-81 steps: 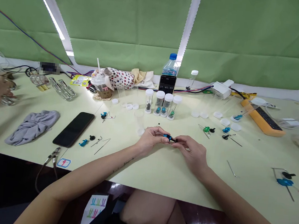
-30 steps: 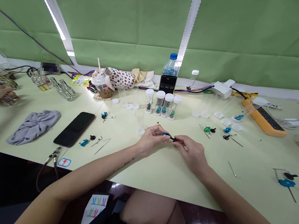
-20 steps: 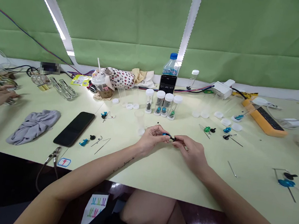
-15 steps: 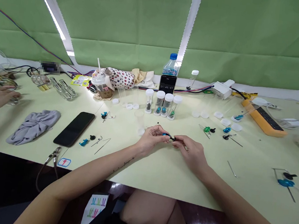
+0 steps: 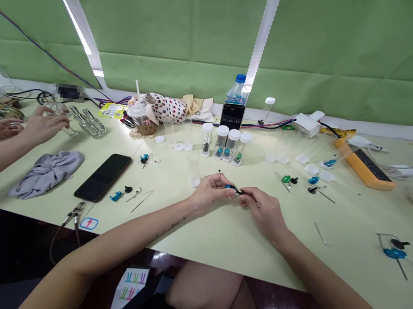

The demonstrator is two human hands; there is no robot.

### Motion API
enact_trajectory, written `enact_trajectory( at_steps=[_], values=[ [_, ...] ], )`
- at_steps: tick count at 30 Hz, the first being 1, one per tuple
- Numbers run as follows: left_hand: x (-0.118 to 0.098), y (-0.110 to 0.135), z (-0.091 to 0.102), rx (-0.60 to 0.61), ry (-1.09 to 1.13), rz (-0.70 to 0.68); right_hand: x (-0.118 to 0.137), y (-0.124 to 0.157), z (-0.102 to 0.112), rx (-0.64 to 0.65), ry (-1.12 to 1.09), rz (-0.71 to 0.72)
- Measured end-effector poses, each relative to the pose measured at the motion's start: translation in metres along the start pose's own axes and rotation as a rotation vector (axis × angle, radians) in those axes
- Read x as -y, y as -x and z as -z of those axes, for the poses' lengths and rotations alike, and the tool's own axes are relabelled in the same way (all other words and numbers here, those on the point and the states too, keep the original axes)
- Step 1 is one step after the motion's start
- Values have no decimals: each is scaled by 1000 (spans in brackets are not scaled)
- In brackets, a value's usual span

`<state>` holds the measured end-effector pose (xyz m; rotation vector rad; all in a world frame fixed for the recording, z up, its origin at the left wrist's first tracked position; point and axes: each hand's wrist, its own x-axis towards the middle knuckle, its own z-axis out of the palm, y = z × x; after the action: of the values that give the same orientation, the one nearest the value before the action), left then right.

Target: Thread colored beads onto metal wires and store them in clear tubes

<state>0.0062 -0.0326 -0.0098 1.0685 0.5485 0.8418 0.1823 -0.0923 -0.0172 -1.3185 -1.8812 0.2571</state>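
Over the middle of the table, my left hand (image 5: pixel 209 191) is closed on a small blue plastic piece (image 5: pixel 229 187) between thumb and fingers. My right hand (image 5: pixel 263 205) pinches a small black piece (image 5: pixel 240 192) against the blue one; whether the two are joined I cannot tell. Just behind my left hand stands a clear tube (image 5: pixel 193 163). To the left lie another blue piece (image 5: pixel 116 196), a black disc-shaped piece (image 5: pixel 128 189) and thin bent metal wires (image 5: pixel 141 202). A lone bent wire (image 5: pixel 321 234) lies to the right of my right hand.
Several capped tubes (image 5: pixel 221 143) with parts inside stand before a phone timer (image 5: pixel 231 118). A dark phone (image 5: pixel 102 178) and grey cloth (image 5: pixel 47 174) lie left; a co-worker's hand (image 5: pixel 45 125) reaches toward glass bottles (image 5: pixel 88 123). An orange power strip (image 5: pixel 365 166) is at right.
The co-worker's hand at the left has moved right toward the glass bottles, and a second hand now shows. My own hands stay nearly in place, the black piece turned slightly.
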Motion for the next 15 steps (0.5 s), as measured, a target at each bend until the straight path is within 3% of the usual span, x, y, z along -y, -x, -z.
enact_trajectory(
  at_steps=[7,15],
  values=[
    [2,0,-1,-41,11,-22,3,-1,0,42,-60,-65],
    [1,-1,-3,-88,70,-4,3,-3,-1,-65,-43,14]
  ],
)
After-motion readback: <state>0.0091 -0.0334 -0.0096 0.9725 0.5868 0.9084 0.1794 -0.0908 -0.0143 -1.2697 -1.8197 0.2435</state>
